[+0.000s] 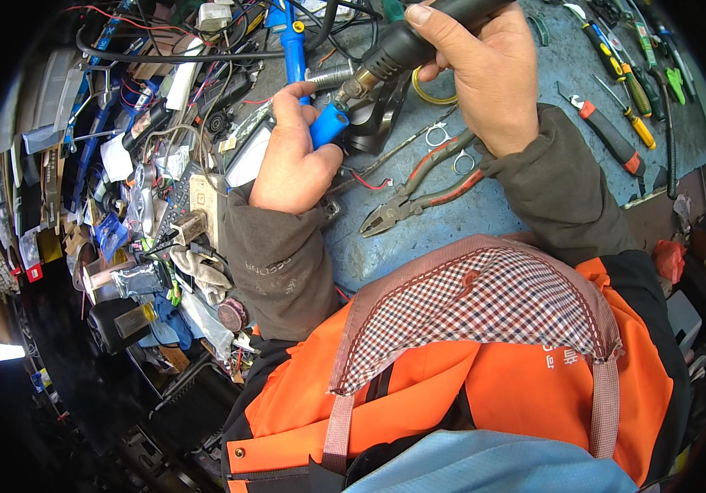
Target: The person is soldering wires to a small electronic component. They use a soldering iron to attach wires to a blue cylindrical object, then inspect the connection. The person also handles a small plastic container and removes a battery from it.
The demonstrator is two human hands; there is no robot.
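Note:
My left hand (291,168) pinches a short blue cylinder (331,123), about the size of a battery cell, between thumb and fingers. My right hand (493,78) is closed round a black handheld tool (394,49) with slots in its barrel and a narrow metal nozzle, like a hot-air gun. The nozzle points down at the blue cylinder's upper end; whether they touch I cannot tell. Large pliers (406,201) with grey and red handles lie open just below, on the blue worktop (386,255).
Several screwdrivers and a red-and-black hand tool (608,135) lie at the right. A yellow ring (433,90) sits under my right wrist. Cables, a blue stand (294,49), a remote control and loose parts crowd the left. A checked apron (484,304) covers my front.

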